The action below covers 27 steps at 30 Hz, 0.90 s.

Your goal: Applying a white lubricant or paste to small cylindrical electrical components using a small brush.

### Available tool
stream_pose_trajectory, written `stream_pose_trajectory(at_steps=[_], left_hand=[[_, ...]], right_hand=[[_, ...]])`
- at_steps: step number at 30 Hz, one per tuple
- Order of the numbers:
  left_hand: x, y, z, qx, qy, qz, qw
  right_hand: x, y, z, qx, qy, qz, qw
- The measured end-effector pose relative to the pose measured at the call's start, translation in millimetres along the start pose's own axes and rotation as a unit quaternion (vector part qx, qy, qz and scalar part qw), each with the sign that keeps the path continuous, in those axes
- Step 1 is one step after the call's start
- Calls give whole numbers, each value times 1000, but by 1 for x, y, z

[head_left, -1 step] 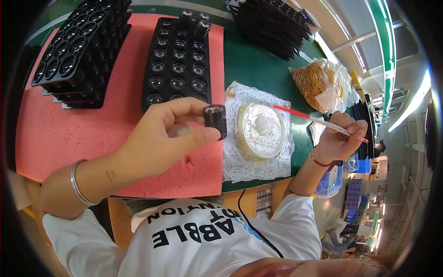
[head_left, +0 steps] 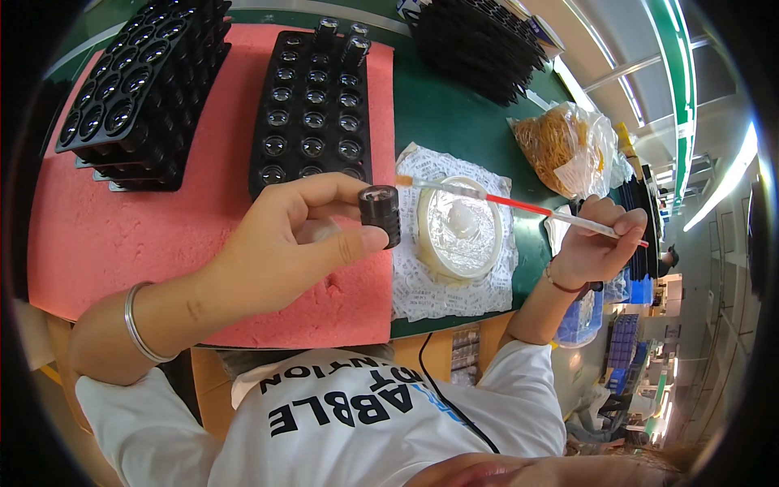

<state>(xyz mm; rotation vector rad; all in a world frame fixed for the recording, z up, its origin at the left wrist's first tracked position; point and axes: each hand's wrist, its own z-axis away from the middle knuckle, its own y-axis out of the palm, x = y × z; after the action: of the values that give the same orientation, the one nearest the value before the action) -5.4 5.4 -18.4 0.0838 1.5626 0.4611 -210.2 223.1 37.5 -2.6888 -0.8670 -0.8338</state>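
My left hand (head_left: 280, 235) holds a short black cylinder (head_left: 380, 217), like a lens barrel with a glassy top, upright between thumb and fingers. My right hand (head_left: 599, 243) is closed around the far end of a thin brush (head_left: 519, 203) with a red and whitish handle. Its brownish tip lies just above and right of the cylinder's top; whether they touch I cannot tell. The brush crosses over a round pale tub (head_left: 423, 231) with a shiny top, standing on a printed paper sheet (head_left: 414, 300).
A black tray (head_left: 297, 105) of glass-topped cylinders lies on a pink foam mat (head_left: 203, 235). Stacked black trays (head_left: 154, 162) stand at left. Far right of the mat are another dark stack (head_left: 475, 53) and a clear bag of yellowish-brown pieces (head_left: 560, 146) on the green table (head_left: 438, 122).
The brush tip has dropped slightly toward the cylinder's top, and its front part shows more sharply. Both hands have barely moved.
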Motion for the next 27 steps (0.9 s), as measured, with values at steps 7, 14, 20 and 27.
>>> stream_pose_trajectory(at_steps=[7,14,20,27], left_hand=[[-4,0,0,-9,-23,-26,999],[-4,-1,1,-11,-35,-28,999],[-1,-1,0,-5,-25,-13,1000],[-2,-1,2,8,-18,32,999]], right_hand=[[1,-5,-1,-19,10,-94,995],[1,0,4,37,35,-104,993],[0,-2,3,37,28,-91,995],[0,-6,1,50,1,-85,995]])
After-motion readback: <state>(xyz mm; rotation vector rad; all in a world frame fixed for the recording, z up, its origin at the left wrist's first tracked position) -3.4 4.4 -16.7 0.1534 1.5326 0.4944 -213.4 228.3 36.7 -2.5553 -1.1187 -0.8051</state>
